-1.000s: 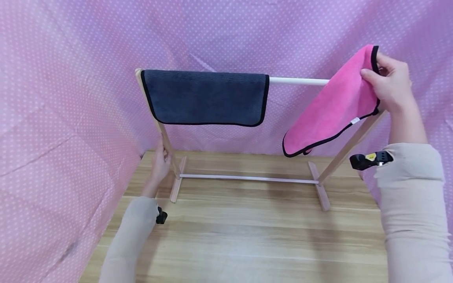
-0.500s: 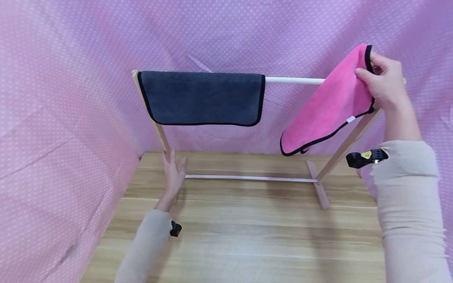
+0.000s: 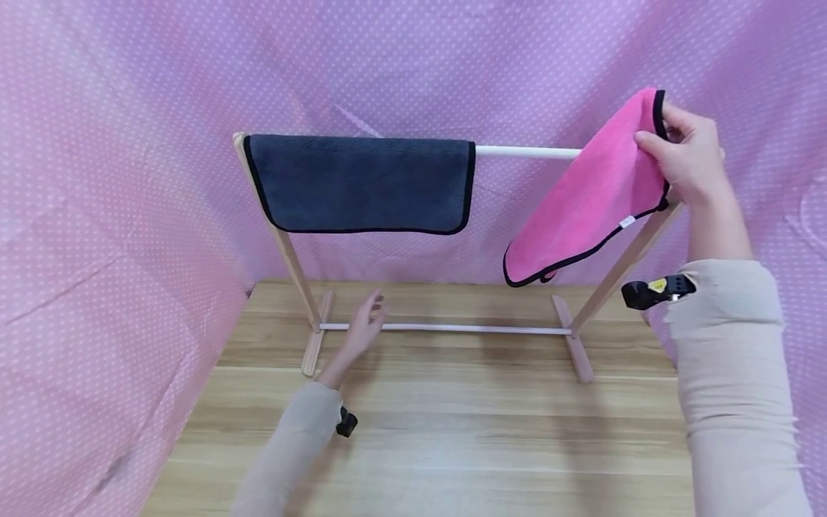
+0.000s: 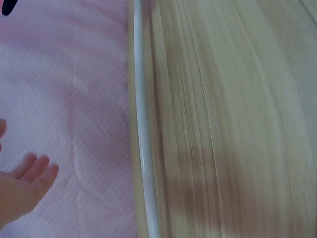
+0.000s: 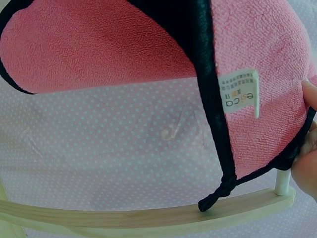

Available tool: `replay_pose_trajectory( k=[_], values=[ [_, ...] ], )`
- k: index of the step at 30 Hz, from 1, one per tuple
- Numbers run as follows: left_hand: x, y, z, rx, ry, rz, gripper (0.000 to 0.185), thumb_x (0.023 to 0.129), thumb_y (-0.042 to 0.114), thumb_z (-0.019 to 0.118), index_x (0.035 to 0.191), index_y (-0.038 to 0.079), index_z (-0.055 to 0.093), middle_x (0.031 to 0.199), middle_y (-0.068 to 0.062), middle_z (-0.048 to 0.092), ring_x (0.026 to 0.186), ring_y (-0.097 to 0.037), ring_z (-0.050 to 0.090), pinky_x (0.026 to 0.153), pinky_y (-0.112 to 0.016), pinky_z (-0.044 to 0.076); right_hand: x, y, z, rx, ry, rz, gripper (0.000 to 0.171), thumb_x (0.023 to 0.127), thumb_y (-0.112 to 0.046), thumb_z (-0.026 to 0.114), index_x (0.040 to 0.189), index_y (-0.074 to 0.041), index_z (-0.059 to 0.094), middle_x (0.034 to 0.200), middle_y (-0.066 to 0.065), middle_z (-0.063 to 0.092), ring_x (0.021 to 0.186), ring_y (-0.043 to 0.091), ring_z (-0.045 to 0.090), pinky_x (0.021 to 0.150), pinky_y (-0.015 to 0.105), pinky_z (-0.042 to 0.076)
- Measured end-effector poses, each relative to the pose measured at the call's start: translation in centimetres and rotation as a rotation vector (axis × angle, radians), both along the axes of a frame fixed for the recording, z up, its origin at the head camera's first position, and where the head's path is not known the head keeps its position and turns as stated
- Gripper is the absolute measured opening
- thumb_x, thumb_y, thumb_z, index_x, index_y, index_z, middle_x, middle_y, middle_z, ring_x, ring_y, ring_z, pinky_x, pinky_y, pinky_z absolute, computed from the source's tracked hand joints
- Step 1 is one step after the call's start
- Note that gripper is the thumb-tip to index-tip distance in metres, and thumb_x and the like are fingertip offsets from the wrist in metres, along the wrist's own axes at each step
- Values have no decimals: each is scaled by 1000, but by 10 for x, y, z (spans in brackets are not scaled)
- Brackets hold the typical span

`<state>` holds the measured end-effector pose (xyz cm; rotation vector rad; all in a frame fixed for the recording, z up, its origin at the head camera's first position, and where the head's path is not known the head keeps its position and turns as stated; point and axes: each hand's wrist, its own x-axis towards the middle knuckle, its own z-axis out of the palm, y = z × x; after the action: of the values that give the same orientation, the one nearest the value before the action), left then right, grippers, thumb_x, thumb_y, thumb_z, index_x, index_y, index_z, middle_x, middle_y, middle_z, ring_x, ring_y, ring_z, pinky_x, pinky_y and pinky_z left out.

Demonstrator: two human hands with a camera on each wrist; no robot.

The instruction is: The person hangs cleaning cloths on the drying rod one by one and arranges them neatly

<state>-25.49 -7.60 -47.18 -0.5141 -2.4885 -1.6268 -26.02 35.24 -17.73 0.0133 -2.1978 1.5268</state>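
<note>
A pink towel point(image 3: 594, 194) with black edging hangs slanted over the right end of the rack's white top bar point(image 3: 526, 152). My right hand point(image 3: 694, 154) pinches its upper right edge between thumb and fingers, close to the rack's right post point(image 3: 623, 273). In the right wrist view, the towel's white label point(image 5: 239, 91) and a knotted black loop point(image 5: 218, 196) show. The left hand point(image 3: 366, 324) is in front of the lower white bar point(image 3: 465, 328), fingers loosely extended, holding nothing. In the left wrist view its fingers point(image 4: 42, 173) are spread apart.
A dark grey towel point(image 3: 362, 185) lies folded over the left part of the top bar. The wooden rack stands on feet point(image 3: 313, 352) on the wood-grain table point(image 3: 439, 438). Pink dotted cloth point(image 3: 413, 64) surrounds the table at the back and sides.
My left hand has left the rack's left post and moved right, in front of the lower bar. The right hand keeps its pinch on the pink towel; the whole view has shifted slightly.
</note>
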Motion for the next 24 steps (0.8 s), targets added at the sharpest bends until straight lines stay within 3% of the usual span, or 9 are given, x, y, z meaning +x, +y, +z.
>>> replay_pose_trajectory(
  k=[4, 14, 21, 24],
  values=[
    [12, 20, 19, 36, -68, -122, 43, 94, 6, 47, 134, -6, 36, 118, -29, 51, 109, -42, 50, 91, -50, 43, -1, 1, -1, -26, -17, 4, 39, 82, -5, 64, 112, -30, 66, 68, -11, 52, 62, -1, 48, 53, 8, 41],
    [7, 66, 25, 27, -80, -352, 41, 95, 6, 45, 133, -8, 36, 118, -28, 53, 107, -40, 53, 90, -42, 46, -2, 1, -1, -94, -3, 48, 41, 81, -1, 63, 113, -26, 66, 69, -8, 53, 62, 0, 50, 53, 8, 42],
    [-1, 93, 34, 65, -96, -428, 43, 96, 9, 44, 137, -3, 35, 120, -27, 52, 109, -39, 52, 90, -37, 46, -1, 1, 0, -95, -13, 44, 40, 81, -2, 64, 112, -27, 67, 69, -8, 52, 61, 1, 50, 52, 9, 43],
    [-4, 102, 37, 100, -141, -457, 45, 97, 11, 43, 139, 0, 33, 123, -26, 50, 113, -39, 49, 91, -37, 45, -1, 1, 0, -92, -17, 40, 39, 81, -3, 65, 112, -27, 67, 69, -7, 51, 61, 1, 49, 53, 9, 43]
  ],
)
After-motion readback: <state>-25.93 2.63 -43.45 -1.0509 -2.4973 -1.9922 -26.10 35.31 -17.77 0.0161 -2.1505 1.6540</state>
